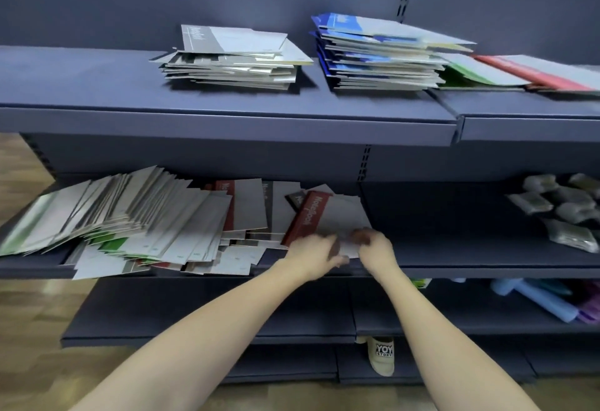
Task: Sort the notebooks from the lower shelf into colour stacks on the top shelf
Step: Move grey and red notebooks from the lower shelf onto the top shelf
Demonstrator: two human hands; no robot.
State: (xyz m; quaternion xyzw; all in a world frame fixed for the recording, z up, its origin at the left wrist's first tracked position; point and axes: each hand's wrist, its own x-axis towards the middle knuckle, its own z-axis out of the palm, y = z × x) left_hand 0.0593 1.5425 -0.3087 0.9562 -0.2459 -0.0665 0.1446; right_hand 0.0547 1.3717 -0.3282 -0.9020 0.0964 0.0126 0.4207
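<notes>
Both hands on lower shelf [454, 261] at the near edge of a red-spined notebook [328, 219]: left hand [313, 256] blurred, fingers curled onto its near left corner, right hand [373, 248] pinching its near edge just beside the left. Left of the hands, a loose slanting heap of grey, green and red notebooks [136, 222]; right of them, clear packets [565, 209]. Above the hands on the top shelf [97, 86]: grey stack [233, 60], blue stack [380, 53] beside it, then green notebook [474, 70] and red notebooks [532, 73] further right
</notes>
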